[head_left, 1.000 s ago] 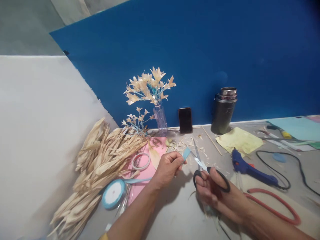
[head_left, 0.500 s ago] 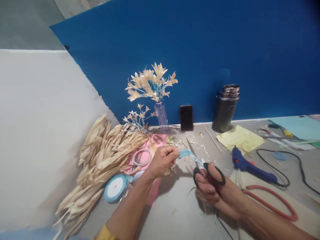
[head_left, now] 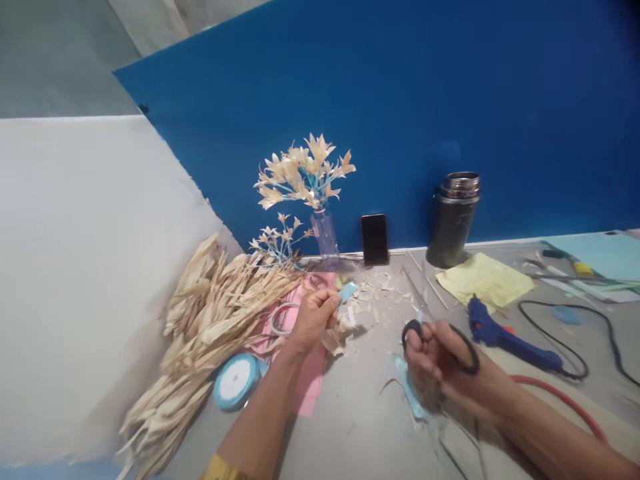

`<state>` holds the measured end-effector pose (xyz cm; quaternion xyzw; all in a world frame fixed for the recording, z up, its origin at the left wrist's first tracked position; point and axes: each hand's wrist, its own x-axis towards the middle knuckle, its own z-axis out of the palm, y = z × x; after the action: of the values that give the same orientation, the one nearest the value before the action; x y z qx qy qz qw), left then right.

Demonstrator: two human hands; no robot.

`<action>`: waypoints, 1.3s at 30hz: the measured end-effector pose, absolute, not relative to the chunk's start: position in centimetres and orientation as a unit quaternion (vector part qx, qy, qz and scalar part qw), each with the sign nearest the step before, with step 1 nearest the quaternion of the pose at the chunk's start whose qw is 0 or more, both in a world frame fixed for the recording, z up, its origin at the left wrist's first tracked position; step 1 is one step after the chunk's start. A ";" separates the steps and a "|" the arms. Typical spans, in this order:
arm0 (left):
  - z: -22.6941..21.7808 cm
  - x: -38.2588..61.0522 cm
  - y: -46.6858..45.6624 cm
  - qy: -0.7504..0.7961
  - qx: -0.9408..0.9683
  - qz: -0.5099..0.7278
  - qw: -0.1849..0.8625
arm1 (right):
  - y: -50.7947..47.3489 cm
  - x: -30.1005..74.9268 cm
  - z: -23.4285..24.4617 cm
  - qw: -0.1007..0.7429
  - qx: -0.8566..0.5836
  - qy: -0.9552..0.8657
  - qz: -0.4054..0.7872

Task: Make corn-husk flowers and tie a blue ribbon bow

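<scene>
My left hand (head_left: 314, 320) pinches a short end of light blue ribbon (head_left: 348, 292) between thumb and fingers, above the table's litter of scraps. My right hand (head_left: 443, 360) is wrapped round the black-handled scissors (head_left: 425, 283), whose blades point away from me and look nearly closed. Below the right hand's fingers a longer light blue ribbon piece (head_left: 411, 392) shows; whether the hand holds it or it lies on the table I cannot tell. Left of my left forearm sits a spool of blue ribbon (head_left: 236, 381).
Dried corn husks (head_left: 210, 353) are heaped at left, beside pink paper (head_left: 311, 383) and a tape roll (head_left: 284, 319). Husk flowers (head_left: 300, 170) stand in a clear bottle (head_left: 326, 237). A phone (head_left: 375, 240), flask (head_left: 453, 220), yellow cloth (head_left: 485, 280) and blue glue gun (head_left: 515, 343) occupy the back and right.
The ribbon that stretched between both hands is now parted, with a short end in my left hand. My right hand and the scissors have moved right, away from the left hand.
</scene>
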<state>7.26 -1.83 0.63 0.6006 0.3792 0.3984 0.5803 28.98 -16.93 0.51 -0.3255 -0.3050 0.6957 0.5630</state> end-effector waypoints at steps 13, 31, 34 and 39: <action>0.7 7.4 -3.4 0.306 0.544 0.369 0.688 | -17.7 27.5 -0.4 0.360 -0.389 -0.576 0.622; 0.0 7.7 -3.7 0.326 0.581 0.359 0.654 | -17.8 27.6 -0.4 0.353 -0.410 -0.572 0.616; 0.2 7.6 -3.8 0.333 0.571 0.367 0.654 | -17.9 27.6 -0.6 0.352 -0.401 -0.567 0.627; 0.2 7.7 -3.8 0.331 0.567 0.367 0.658 | -17.9 27.6 -0.6 0.351 -0.404 -0.566 0.628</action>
<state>7.66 -3.78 0.18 0.5674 0.3315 0.3669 0.6585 27.57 -17.93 -0.57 -0.4036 -0.5660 0.6275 0.3506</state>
